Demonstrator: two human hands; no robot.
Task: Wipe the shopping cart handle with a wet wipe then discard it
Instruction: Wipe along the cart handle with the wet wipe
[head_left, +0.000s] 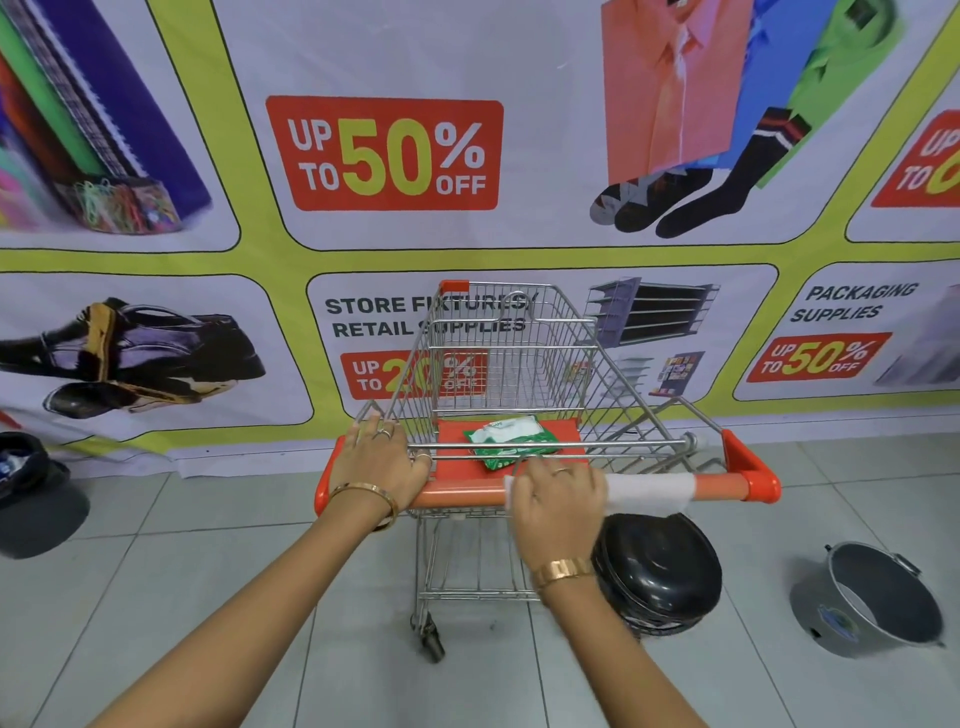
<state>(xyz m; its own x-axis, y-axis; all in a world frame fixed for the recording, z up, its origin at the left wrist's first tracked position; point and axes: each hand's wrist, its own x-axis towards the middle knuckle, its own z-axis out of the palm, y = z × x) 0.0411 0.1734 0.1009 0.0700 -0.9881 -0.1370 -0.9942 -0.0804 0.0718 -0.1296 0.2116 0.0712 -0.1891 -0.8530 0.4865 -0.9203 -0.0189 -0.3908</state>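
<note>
A metal shopping cart (509, 353) with an orange handle (722, 484) stands in front of me. My left hand (376, 460) rests on the handle's left end, fingers spread over the bar and the basket's edge. My right hand (558, 496) presses a white wet wipe (649, 491) around the middle of the handle; the wipe stretches out to the right of my fingers. A green and white pack of wipes (511, 439) lies on the orange child seat flap behind the handle.
A black bin (660, 571) with a domed lid stands on the tiled floor under the handle's right side. A grey metal bucket (872, 597) lies tilted at the right. A dark object (36, 499) sits at the left. A sale banner (384, 153) covers the wall.
</note>
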